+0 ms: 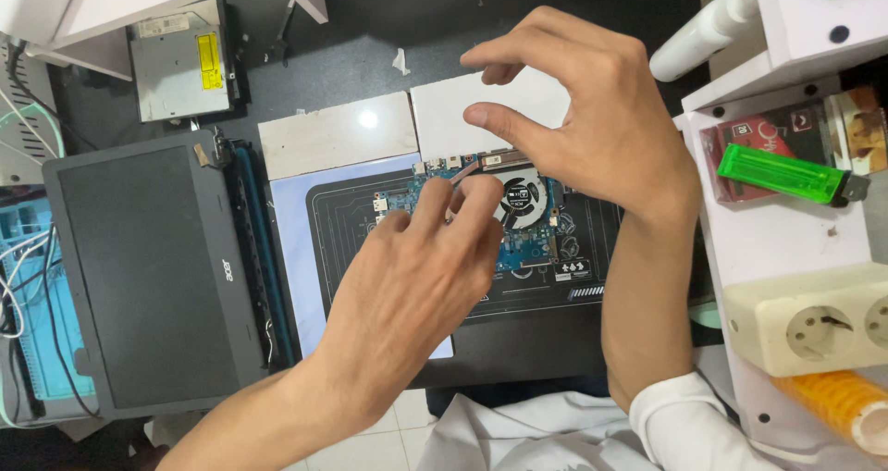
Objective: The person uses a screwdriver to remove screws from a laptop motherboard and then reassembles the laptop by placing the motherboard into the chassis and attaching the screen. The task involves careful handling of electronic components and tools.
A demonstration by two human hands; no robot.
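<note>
At the centre of the frame I see my left hand (421, 277) lying over a blue laptop circuit board with a round black cooling fan (520, 214), its fingertips pressed together on a thin metal tool (460, 173) whose tip touches the board. My right hand (583, 110) hovers just above, thumb and forefinger curled apart, pinching nothing. The board rests on a dark printed work mat (518, 295) on the tabletop. A closed black laptop shell (148, 277) lies at left, a silver optical drive (180, 59) in the upper left, and a translucent green lighter (782, 177) on the white shelf at right.
</note>
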